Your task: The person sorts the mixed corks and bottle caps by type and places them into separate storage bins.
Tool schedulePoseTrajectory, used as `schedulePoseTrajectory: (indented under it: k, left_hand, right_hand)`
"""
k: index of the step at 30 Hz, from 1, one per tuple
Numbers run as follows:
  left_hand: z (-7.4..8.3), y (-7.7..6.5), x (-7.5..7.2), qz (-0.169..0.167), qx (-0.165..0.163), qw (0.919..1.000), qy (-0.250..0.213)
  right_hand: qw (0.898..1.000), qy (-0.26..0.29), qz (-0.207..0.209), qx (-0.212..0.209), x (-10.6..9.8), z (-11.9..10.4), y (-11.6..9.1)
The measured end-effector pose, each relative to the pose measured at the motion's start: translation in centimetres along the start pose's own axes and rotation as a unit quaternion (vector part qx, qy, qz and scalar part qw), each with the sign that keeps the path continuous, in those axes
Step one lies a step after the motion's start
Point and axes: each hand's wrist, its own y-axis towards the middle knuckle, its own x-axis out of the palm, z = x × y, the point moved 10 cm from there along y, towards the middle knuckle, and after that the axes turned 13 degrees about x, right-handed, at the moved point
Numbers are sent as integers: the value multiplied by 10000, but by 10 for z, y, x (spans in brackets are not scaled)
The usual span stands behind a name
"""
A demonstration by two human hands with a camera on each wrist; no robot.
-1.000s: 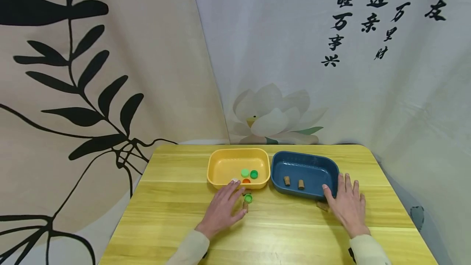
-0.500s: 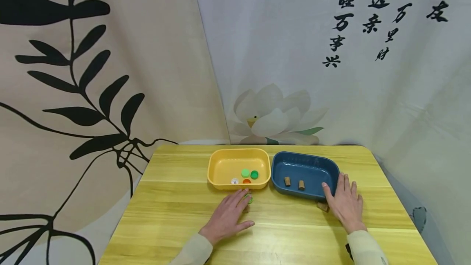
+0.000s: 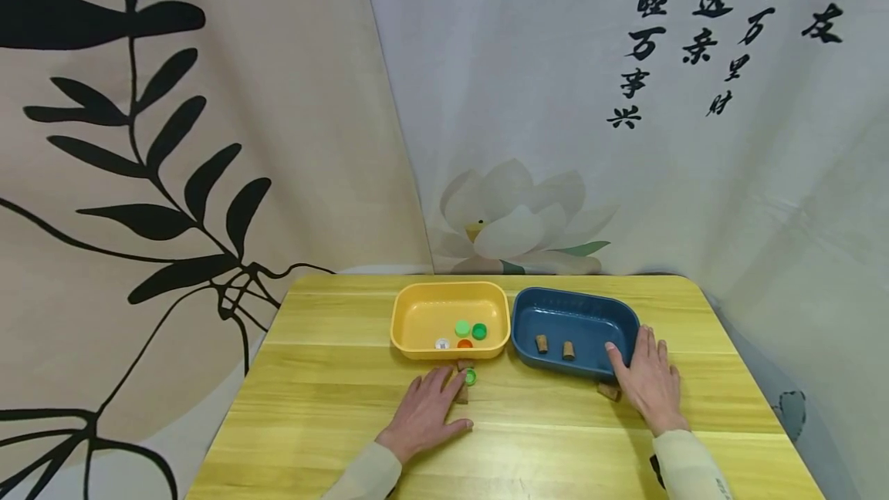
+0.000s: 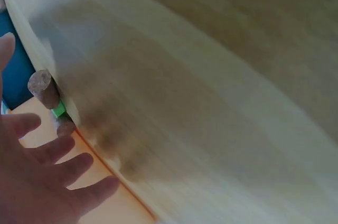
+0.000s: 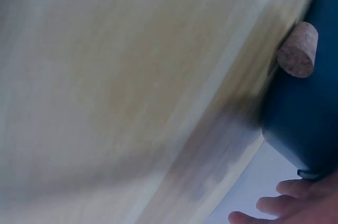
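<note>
My left hand (image 3: 428, 415) is in front of the yellow tray (image 3: 450, 293), fingers extended, fingertips beside a green bottle cap (image 3: 471, 376). Contact with the cap cannot be made out. Two corks, a rear cork (image 3: 464, 364) and a nearer cork (image 3: 461, 394), lie around that cap; my fingers partly cover the nearer one. In the left wrist view, the spread fingers (image 4: 71, 168) hold nothing. My right hand (image 3: 647, 380) rests at the right end of the blue tray (image 3: 579, 295), thumb at its rim, fingers along its outside. Beside this tray's front wall lies another cork (image 5: 298, 50).
Inside the yellow tray are a light green cap (image 3: 462, 328), a darker green cap (image 3: 479, 331), an orange cap (image 3: 464, 343) and a white cap (image 3: 441, 343). The blue tray holds a left cork (image 3: 542, 343) and a right cork (image 3: 569, 350). Both trays stand side by side on the wooden table (image 3: 333, 392).
My left hand has drawn back from the yellow tray's front rim toward the loose green cap, uncovering the white cap inside the tray. The right hand stays almost where it was.
</note>
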Motion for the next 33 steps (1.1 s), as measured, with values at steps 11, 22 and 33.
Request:
schedulePoseTrajectory:
  k: [11, 22, 33]
  left_hand:
    - [4, 1, -1, 108, 373, 9990, 212]
    - [10, 1, -9, 416, 618, 9962, 447]
    - [39, 10, -39, 1310, 1425, 9804, 368]
  right_hand:
    - [9999, -11, -87, -148, 3, -4, -2]
    - [9996, 38, -171, -241, 5, -9, -5]
    - [9996, 58, -170, -202, 7, -7, -5]
